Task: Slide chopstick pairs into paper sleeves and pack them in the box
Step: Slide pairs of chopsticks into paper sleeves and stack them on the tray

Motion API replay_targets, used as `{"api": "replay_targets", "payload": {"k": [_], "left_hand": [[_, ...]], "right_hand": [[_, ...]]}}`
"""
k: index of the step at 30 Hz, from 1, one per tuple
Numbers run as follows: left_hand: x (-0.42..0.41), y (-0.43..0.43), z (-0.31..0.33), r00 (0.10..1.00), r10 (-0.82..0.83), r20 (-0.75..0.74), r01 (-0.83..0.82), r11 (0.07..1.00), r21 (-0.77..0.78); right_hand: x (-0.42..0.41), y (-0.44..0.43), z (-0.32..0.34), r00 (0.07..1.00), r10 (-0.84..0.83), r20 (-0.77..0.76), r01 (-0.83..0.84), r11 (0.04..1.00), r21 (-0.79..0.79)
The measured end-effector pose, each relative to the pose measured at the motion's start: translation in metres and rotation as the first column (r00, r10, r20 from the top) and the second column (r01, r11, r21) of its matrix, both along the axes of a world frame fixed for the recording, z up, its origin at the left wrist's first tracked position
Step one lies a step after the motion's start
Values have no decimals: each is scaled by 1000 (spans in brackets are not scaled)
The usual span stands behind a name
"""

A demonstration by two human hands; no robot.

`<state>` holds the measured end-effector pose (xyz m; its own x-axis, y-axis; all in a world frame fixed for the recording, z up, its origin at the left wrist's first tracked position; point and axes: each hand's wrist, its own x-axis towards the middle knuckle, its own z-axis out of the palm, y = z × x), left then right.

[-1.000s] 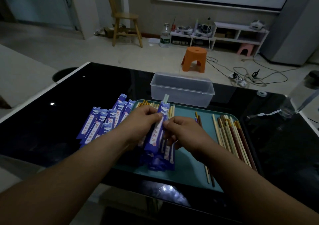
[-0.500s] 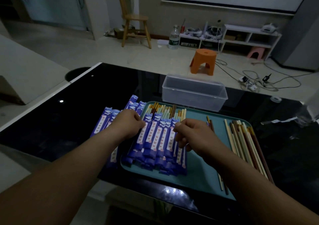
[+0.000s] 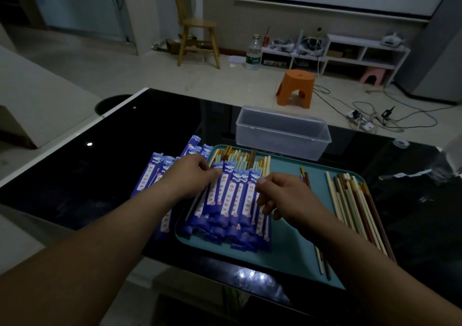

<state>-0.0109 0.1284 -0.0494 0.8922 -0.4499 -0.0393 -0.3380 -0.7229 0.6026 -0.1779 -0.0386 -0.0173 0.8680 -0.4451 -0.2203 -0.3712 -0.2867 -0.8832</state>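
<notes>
A pile of blue paper sleeves with chopsticks in them (image 3: 232, 200) lies on the left part of a teal tray (image 3: 287, 253); chopstick tips stick out at the far end. My left hand (image 3: 192, 175) rests palm down on the pile's left edge, its fingertips touching a sleeve top. My right hand (image 3: 282, 193) hovers at the pile's right edge with loosely curled fingers and holds nothing. Loose chopsticks (image 3: 355, 205) in cream, brown and orange lie on the tray's right side. A clear plastic box (image 3: 282, 133) stands open and empty just beyond the tray.
More blue sleeves (image 3: 150, 175) lie on the black glass table (image 3: 75, 175) left of the tray. A single pair of chopsticks (image 3: 322, 263) lies mid-tray under my right forearm. Clear wrapping (image 3: 420, 174) sits at the right. An orange stool (image 3: 296, 88) stands on the floor beyond.
One second ago both hands held one sleeved pair above the tray. That pair now lies on the pile, and both hands have dropped to the pile's edges.
</notes>
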Motion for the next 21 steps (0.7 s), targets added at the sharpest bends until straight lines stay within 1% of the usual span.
{"api": "replay_targets", "payload": {"k": [2,3,6,11,17,21], "left_hand": [[-4,-3,0,1000,-23,9,22,995,93],[-5,-4,0,1000,-19,17,17,994,111],[-2,-2,-1,999,2,42,-6,995,99],[1,4,-4,998,15,69,-23,993,120],[4,7,-6,991,-3,135,-25,979,203],[3,7,-4,986,-21,165,-18,973,231]], "right_hand": [[0,1,-1,1000,8,-3,-8,1000,-14],[0,1,-1,1000,11,-5,-11,1000,-21],[-1,1,0,1000,17,-1,-17,999,-33],[-2,2,0,1000,18,-6,-19,999,-40],[-1,4,0,1000,21,-15,-22,999,-46],[-1,4,-2,999,23,-23,-24,998,-49]]}}
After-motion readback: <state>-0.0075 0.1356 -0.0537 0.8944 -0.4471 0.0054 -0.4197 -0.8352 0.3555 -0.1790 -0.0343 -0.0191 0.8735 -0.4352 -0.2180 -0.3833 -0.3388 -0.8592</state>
